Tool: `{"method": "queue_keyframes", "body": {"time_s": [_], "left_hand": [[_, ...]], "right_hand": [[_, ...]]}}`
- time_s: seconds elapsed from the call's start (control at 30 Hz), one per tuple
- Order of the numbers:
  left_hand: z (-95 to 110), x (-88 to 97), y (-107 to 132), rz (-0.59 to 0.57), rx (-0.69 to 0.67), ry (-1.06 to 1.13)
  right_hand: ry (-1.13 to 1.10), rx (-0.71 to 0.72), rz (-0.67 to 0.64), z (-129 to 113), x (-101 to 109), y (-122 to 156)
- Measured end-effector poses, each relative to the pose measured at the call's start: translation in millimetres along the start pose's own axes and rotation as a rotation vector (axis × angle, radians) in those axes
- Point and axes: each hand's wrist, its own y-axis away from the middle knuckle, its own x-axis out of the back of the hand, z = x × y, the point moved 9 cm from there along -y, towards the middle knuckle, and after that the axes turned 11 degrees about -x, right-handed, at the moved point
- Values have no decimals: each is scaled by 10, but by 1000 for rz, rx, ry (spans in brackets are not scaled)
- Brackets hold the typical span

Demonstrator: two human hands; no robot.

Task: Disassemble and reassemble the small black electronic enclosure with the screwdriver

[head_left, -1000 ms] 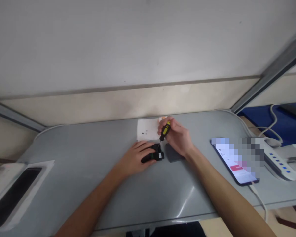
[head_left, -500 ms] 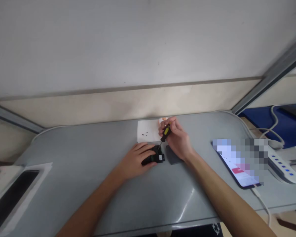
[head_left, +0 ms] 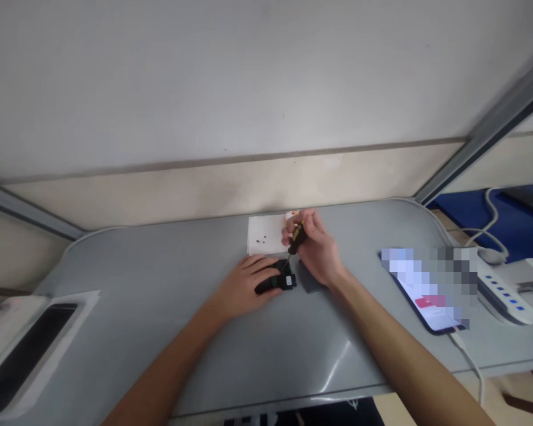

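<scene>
My left hand [head_left: 249, 286] is closed around a small black electronic device [head_left: 286, 281], pressing it against the grey table. Dark inner parts and a small white label show on the device's right end. A black and yellow screwdriver [head_left: 296, 239] is gripped in my right hand [head_left: 316, 245], its thin shaft slanting down to the device. Under my right wrist lies a flat dark grey piece [head_left: 310, 280], partly covered. Just behind the device is a white paper [head_left: 265, 232] with several tiny dark bits on it, perhaps screws. Behind my right fingers, an orange and white object [head_left: 290, 215] is mostly hidden.
A lit phone [head_left: 420, 290], partly blurred out, lies on the right with a white cable plugged in. Beyond it is a white power strip [head_left: 506, 293]. On the left a black phone-like slab [head_left: 29, 358] rests on white paper. A wall panel [head_left: 266, 183] closes the back.
The screwdriver handle has turned a little in my right fingers and shifted slightly. My left hand stays on the device. The whole view has moved slightly.
</scene>
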Motion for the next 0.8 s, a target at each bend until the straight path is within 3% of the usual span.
{"method": "queue_keyframes", "body": {"time_s": [0.13, 0.4, 0.7, 0.8], "left_hand": [[-2, -1, -1, -5, -3, -6], [1, 4, -6, -14, 18, -3], [-7, -15, 13, -32, 0, -30], [-14, -19, 23, -27, 3, -16]], "right_hand": [[63, -38, -32, 9, -9, -30], [-120, -35, 5, 59, 61, -43], [131, -34, -103, -59, 55, 3], [98, -61, -131, -33, 29, 18]]}}
